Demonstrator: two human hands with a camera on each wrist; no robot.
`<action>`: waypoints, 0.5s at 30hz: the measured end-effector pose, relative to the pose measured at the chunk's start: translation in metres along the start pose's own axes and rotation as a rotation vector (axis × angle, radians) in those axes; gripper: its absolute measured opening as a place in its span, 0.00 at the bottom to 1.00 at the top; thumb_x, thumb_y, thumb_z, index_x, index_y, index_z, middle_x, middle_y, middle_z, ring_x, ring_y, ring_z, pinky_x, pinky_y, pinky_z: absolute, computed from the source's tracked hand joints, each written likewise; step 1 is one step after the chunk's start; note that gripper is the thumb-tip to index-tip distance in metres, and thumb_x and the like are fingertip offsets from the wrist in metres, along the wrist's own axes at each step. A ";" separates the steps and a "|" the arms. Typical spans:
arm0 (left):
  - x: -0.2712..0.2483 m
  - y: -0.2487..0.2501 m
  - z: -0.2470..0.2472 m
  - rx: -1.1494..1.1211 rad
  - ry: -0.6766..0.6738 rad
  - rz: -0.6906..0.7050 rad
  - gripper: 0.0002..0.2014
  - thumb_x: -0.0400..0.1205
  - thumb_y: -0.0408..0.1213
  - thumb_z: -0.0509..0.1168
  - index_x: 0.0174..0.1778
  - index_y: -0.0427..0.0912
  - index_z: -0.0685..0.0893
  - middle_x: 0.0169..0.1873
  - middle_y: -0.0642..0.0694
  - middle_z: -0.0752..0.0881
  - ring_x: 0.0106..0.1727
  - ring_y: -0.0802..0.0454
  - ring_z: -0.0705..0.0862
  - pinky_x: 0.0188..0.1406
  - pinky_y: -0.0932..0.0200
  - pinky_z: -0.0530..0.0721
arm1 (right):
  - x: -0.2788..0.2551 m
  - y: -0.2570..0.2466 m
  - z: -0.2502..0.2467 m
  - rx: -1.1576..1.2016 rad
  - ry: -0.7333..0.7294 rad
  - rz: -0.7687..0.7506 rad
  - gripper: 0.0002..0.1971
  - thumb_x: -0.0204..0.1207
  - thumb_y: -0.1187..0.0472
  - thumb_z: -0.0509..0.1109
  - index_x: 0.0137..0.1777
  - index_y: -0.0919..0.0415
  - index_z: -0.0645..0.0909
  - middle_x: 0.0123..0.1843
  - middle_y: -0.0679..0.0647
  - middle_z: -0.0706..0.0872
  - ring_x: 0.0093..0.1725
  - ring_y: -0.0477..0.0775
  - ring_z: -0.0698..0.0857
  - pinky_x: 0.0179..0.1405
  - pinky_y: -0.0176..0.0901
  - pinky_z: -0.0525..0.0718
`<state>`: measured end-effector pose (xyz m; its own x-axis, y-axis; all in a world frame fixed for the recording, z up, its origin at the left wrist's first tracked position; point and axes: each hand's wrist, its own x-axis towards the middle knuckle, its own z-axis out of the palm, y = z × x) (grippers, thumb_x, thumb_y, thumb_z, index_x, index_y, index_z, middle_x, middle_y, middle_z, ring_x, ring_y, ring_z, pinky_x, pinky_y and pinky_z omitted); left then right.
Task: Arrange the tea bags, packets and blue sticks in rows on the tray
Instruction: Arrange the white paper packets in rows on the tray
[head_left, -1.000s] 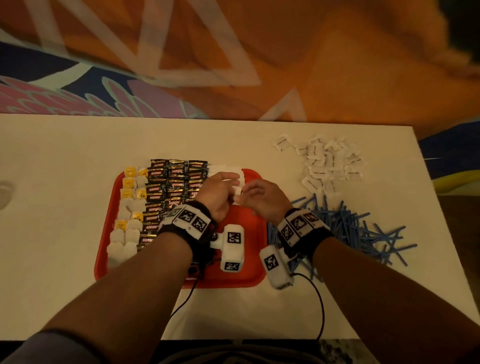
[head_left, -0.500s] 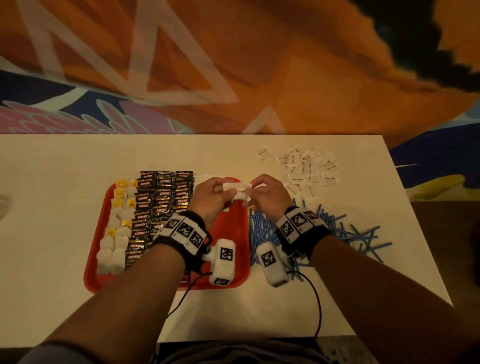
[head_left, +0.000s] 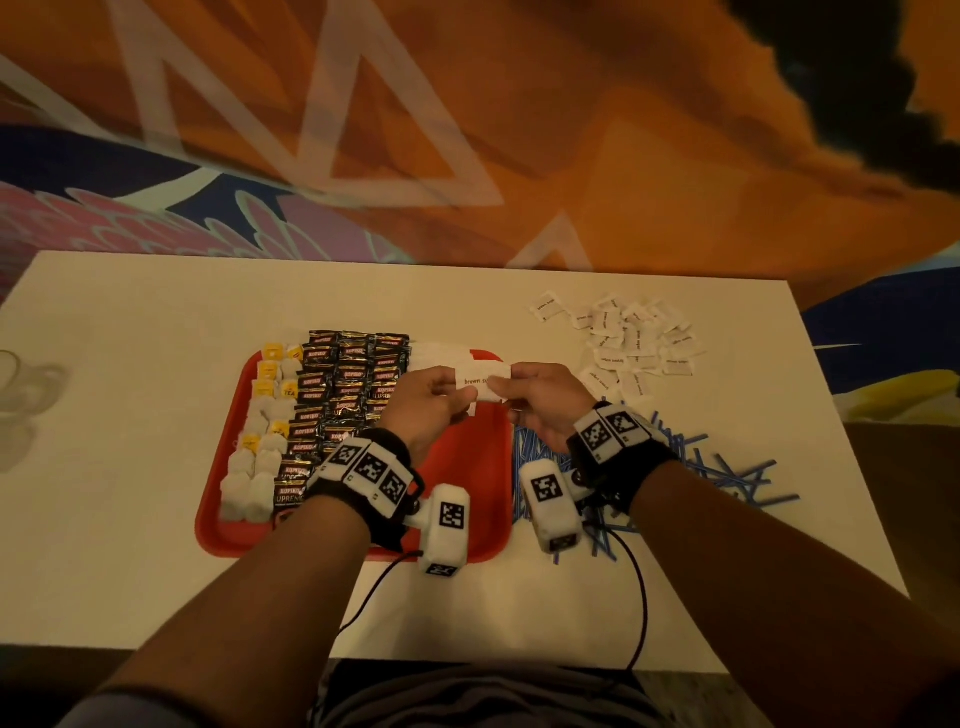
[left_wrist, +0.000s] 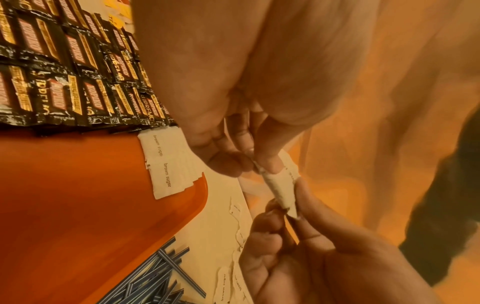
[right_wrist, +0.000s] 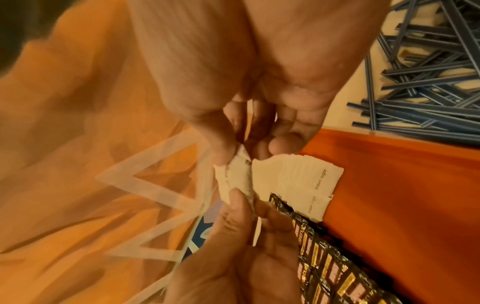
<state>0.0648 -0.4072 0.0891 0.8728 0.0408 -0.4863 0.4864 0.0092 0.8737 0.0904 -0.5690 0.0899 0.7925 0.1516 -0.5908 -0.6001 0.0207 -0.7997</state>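
You have lifted the white paper brown-sugar packets (head_left: 480, 387) clear; left hand (head_left: 426, 402) and right hand (head_left: 540, 400) pinch opposite ends — light, floppy, so hold by the edges.

A white tabletop (head_left: 130, 545) is filling the lower middle of the head view, its near edge running just above a strip of dark grey clothing (head_left: 467, 696). At its far left edge, clear glass vessels (head_left: 23, 395) are standing, blurred and partly cut off by the frame. Two black cables (head_left: 641, 608) are trailing across the near part of the tabletop and dropping over its edge. Beyond the far edge, a patterned surface (head_left: 519, 130) is spreading out in orange, crossed by pale translucent triangles, with pink and dark blue leaf shapes (head_left: 104, 218) at the left and a black patch (head_left: 831, 78) at the upper right.
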 end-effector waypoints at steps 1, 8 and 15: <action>-0.001 -0.001 -0.002 -0.003 -0.003 -0.002 0.07 0.82 0.24 0.69 0.46 0.40 0.88 0.41 0.43 0.87 0.45 0.45 0.85 0.49 0.52 0.85 | -0.001 0.000 0.002 0.043 0.015 0.015 0.06 0.76 0.64 0.76 0.49 0.67 0.86 0.42 0.60 0.87 0.37 0.56 0.79 0.30 0.42 0.74; -0.005 -0.003 -0.017 -0.047 -0.011 -0.031 0.07 0.81 0.23 0.68 0.49 0.38 0.87 0.47 0.37 0.88 0.48 0.44 0.85 0.51 0.50 0.83 | 0.000 0.009 0.025 0.121 0.029 0.028 0.09 0.83 0.60 0.68 0.55 0.65 0.84 0.45 0.59 0.88 0.36 0.52 0.84 0.30 0.41 0.81; -0.005 -0.013 -0.039 -0.093 0.034 -0.103 0.04 0.80 0.24 0.68 0.47 0.36 0.85 0.43 0.41 0.87 0.44 0.46 0.85 0.39 0.55 0.82 | 0.010 0.031 0.041 -0.231 -0.009 -0.135 0.11 0.74 0.66 0.77 0.49 0.76 0.84 0.37 0.60 0.89 0.33 0.46 0.86 0.31 0.36 0.82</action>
<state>0.0523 -0.3685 0.0809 0.8157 0.0690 -0.5743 0.5663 0.1075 0.8172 0.0753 -0.5267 0.0636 0.8619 0.1718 -0.4771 -0.4475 -0.1850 -0.8749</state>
